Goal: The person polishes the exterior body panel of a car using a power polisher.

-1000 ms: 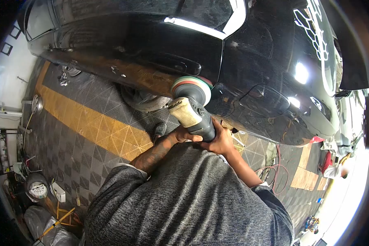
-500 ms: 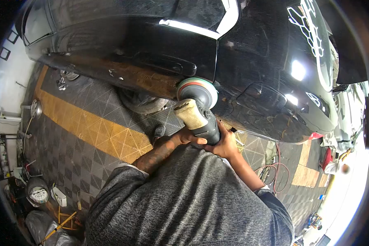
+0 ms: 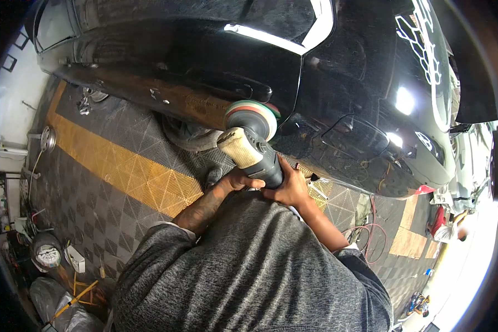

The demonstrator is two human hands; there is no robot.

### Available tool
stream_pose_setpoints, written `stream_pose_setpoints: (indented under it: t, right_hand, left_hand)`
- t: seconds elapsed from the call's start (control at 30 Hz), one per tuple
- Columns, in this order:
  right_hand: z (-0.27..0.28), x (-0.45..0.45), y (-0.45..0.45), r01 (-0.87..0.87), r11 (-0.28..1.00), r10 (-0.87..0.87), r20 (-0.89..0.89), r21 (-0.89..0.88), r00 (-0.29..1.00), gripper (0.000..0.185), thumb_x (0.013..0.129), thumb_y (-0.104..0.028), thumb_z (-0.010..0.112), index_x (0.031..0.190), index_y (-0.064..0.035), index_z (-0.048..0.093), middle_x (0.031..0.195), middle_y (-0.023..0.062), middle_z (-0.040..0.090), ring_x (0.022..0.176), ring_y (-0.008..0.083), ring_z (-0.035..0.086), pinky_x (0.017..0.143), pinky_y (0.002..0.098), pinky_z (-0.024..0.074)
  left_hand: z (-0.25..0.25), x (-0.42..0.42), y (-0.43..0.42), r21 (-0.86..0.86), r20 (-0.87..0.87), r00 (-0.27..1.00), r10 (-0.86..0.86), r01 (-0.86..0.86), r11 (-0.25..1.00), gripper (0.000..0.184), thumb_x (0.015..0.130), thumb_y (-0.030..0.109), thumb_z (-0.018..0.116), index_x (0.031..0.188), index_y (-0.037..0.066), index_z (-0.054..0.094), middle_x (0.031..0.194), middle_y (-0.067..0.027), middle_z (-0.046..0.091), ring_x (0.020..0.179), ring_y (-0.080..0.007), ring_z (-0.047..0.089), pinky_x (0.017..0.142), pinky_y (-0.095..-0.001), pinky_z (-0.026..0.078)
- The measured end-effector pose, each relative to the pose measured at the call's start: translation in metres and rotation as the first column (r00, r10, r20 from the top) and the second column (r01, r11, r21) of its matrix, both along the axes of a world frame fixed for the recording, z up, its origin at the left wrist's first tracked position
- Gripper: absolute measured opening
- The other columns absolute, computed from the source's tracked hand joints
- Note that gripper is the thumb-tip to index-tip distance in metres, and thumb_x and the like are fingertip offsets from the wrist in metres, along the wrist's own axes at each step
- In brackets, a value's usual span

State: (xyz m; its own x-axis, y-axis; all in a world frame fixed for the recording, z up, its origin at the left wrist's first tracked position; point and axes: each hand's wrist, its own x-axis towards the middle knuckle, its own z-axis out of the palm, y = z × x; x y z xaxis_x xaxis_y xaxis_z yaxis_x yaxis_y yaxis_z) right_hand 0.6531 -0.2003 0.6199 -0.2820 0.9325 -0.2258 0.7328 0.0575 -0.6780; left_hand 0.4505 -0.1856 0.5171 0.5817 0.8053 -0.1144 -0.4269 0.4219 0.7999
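Note:
Both hands are wrapped round a dark power polisher (image 3: 264,169) with a light cloth-like cover on its head. My left hand (image 3: 242,180) grips its left side, and my right hand (image 3: 291,185) grips the right side of the body. The polisher's round pad (image 3: 252,118), with green, white and red layers, rests against the lower side of a glossy black car (image 3: 205,61), just left of a panel seam. The hidden fingers lie beneath the tool.
A wheel (image 3: 191,135) shows below the car. Yellow and grey tiles (image 3: 122,171) cover the floor. A red hose (image 3: 377,238) lies at the right, near another person (image 3: 451,226). A yellow stand (image 3: 83,293) and a bucket-like container (image 3: 47,252) are at lower left.
The polisher and both hands shifted slightly right, then back left along the car's side. The pad now sits a little left of where it was. Both hands keep their hold.

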Motion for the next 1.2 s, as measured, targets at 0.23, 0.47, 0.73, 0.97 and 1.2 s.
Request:
stream_pose_setpoints:
  t: [0.23,0.47,0.73,0.97,1.2]
  right_hand:
    - [-0.001,-0.005,0.006,-0.027,0.999,0.027,0.015,0.025,1.000,0.110,0.055,-0.036,0.086,0.151,-0.0081,0.038,0.112,0.0246,0.070,0.099,0.0423,0.070,0.091,0.0466,0.0553]
    - [0.010,0.004,-0.007,0.025,0.999,-0.023,0.061,-0.031,0.998,0.110,0.057,-0.038,0.086,0.152,-0.0098,0.037,0.113,0.0245,0.070,0.099,0.0413,0.070,0.092,0.0459,0.0552]
    - [0.010,0.036,-0.023,0.084,0.995,-0.084,0.001,0.055,0.996,0.109,0.056,-0.035,0.087,0.151,-0.0072,0.039,0.110,0.0217,0.072,0.096,0.0381,0.072,0.090,0.0424,0.0571]
    - [0.004,0.024,-0.015,0.037,0.998,-0.036,0.016,-0.058,0.999,0.109,0.056,-0.035,0.087,0.150,-0.0099,0.038,0.122,0.0238,0.067,0.105,0.0404,0.068,0.096,0.0457,0.0535]
    - [0.003,0.008,0.000,-0.010,1.000,0.012,0.051,-0.030,0.999,0.106,0.057,-0.034,0.086,0.149,-0.0083,0.040,0.115,0.0249,0.069,0.100,0.0422,0.069,0.092,0.0465,0.0549]
  left_hand:
    - [-0.006,-0.011,0.005,0.020,-0.077,0.996,-0.033,0.034,0.999,0.082,0.064,0.016,0.087,0.136,0.009,0.050,0.126,-0.0048,0.057,0.120,-0.0215,0.054,0.105,-0.0383,0.045]
    - [-0.014,0.006,-0.004,-0.007,-0.009,0.998,-0.067,0.067,0.998,0.086,0.066,0.018,0.089,0.140,0.009,0.045,0.130,-0.0059,0.056,0.122,-0.0234,0.053,0.107,-0.0398,0.043]
    - [0.019,0.033,0.003,0.072,-0.119,0.973,-0.196,0.205,0.976,0.087,0.066,0.020,0.091,0.139,0.007,0.045,0.130,-0.0068,0.054,0.124,-0.0226,0.050,0.107,-0.0388,0.043]
    - [-0.006,0.024,-0.009,-0.029,-0.035,0.993,-0.113,0.112,0.993,0.087,0.066,0.022,0.089,0.140,0.007,0.045,0.130,-0.0071,0.054,0.123,-0.0235,0.051,0.107,-0.0391,0.043]
    - [-0.003,0.006,-0.003,-0.008,0.001,1.000,-0.010,0.010,1.000,0.088,0.065,0.018,0.089,0.140,0.009,0.045,0.129,-0.0054,0.055,0.121,-0.0227,0.053,0.106,-0.0388,0.044]
